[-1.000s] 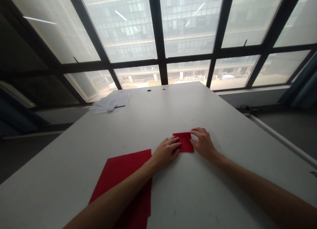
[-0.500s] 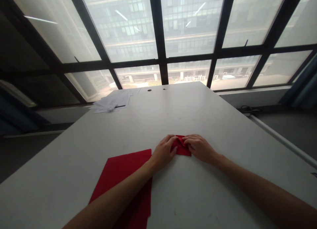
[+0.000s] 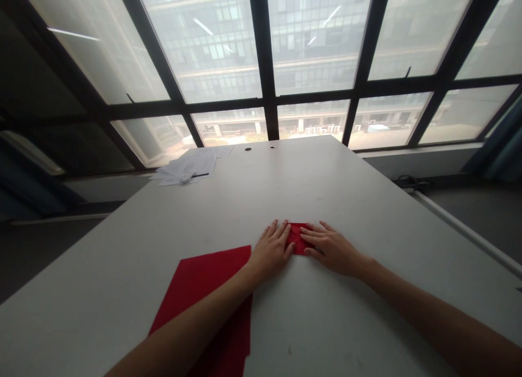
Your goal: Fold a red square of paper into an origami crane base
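Observation:
A small folded piece of red paper point(image 3: 298, 246) lies on the white table between my two hands, with crease lines on its top face. My left hand point(image 3: 274, 247) rests flat over its left edge, fingers stretched forward and the thumb at its near left corner. On the other side my right hand point(image 3: 329, 246) lies across its right part, fingers spread and pointing left. Both hands cover the paper's side edges. Under my left forearm are larger red sheets point(image 3: 216, 268), partly hidden by the arm.
Loose white papers point(image 3: 185, 167) with a dark pen point(image 3: 200, 175) on them lie at the table's far left corner. The white table point(image 3: 261, 197) reaches toward tall dark-framed windows point(image 3: 269, 99). Cables point(image 3: 411, 181) sit beyond the right edge.
My right hand's fingers have opened from a pinch on the paper's fold and now lie flat. The raised fold is pressed down. My left hand's fingers have straightened.

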`<move>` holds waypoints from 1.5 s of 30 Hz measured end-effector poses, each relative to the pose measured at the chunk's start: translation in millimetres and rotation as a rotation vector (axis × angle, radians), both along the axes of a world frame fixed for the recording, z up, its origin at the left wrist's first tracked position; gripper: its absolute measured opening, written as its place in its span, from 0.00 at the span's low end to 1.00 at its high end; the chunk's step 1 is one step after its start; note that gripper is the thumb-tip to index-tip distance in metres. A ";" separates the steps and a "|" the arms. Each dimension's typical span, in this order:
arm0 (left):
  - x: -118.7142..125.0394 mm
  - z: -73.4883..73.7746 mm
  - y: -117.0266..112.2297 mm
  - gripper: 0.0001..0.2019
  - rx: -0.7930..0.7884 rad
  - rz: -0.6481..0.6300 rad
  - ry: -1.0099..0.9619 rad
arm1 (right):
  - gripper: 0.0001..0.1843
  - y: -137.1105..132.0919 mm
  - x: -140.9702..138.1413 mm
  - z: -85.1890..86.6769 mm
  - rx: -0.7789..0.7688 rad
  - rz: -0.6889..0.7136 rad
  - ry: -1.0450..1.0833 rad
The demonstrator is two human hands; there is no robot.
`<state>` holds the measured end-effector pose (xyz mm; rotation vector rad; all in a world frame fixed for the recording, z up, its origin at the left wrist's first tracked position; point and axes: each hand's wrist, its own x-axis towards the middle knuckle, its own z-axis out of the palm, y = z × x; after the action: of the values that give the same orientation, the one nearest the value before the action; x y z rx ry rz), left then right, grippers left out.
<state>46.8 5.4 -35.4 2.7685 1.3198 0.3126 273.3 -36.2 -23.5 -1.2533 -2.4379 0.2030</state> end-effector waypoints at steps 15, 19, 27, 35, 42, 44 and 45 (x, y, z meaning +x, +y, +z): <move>-2.2 -1.9 -0.9 0.30 -0.014 -0.143 -0.042 | 0.23 -0.6 5.5 -4.3 0.063 0.055 0.041; -2.1 -3.0 -1.3 0.31 -0.012 -0.067 -0.032 | 0.14 -0.2 9.4 4.0 0.098 0.102 0.028; -2.5 -2.4 -1.0 0.29 -0.032 -0.069 -0.015 | 0.14 5.6 14.7 -3.0 0.173 0.022 0.199; -1.9 4.1 -2.5 0.23 -0.002 -0.179 -0.076 | 0.12 3.9 7.6 2.8 0.135 0.117 0.191; 1.1 11.4 -5.0 0.16 0.030 -0.147 -0.194 | 0.08 -5.3 -6.5 7.5 0.050 0.184 0.218; 1.8 13.1 -5.4 0.14 0.028 -0.165 -0.229 | 0.11 -2.8 -7.9 4.7 0.042 0.158 0.306; 2.1 13.6 -5.3 0.14 0.016 -0.181 -0.241 | 0.12 -0.7 -7.8 2.8 0.055 0.117 0.345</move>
<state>48.9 0.0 -21.9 2.7302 1.0083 0.6231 265.6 -36.9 -20.7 -0.9617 -2.2021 0.3509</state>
